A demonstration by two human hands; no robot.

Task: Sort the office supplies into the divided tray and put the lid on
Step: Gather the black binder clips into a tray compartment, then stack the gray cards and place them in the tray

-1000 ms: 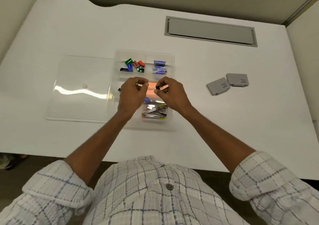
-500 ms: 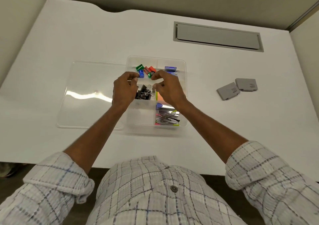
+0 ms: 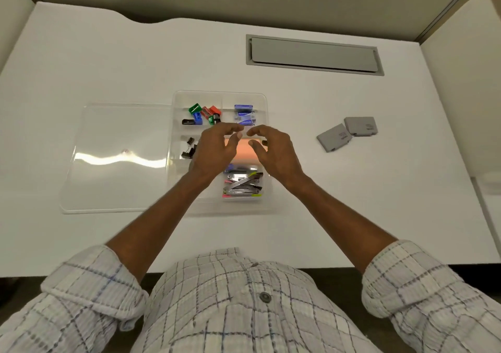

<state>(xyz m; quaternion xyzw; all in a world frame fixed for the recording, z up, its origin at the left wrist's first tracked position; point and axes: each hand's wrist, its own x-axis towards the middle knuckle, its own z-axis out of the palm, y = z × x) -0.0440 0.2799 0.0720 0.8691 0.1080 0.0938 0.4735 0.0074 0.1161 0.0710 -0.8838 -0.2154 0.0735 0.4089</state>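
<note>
Hovering above the clear plastic divided tray [image 3: 200, 96], left hand [image 3: 214, 149] and right hand [image 3: 273, 152], both relaxed, empty.

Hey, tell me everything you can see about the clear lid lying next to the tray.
The lid is clear plastic, rectangular with rounded corners and what looks like a lipped edge. It lies flat on the white table, just left of the tray; I cannot tell whether the two touch. A small bump sits near its middle and a bright streak of light crosses it. The left hand and right hand hover over the tray, not on the lid.
</note>
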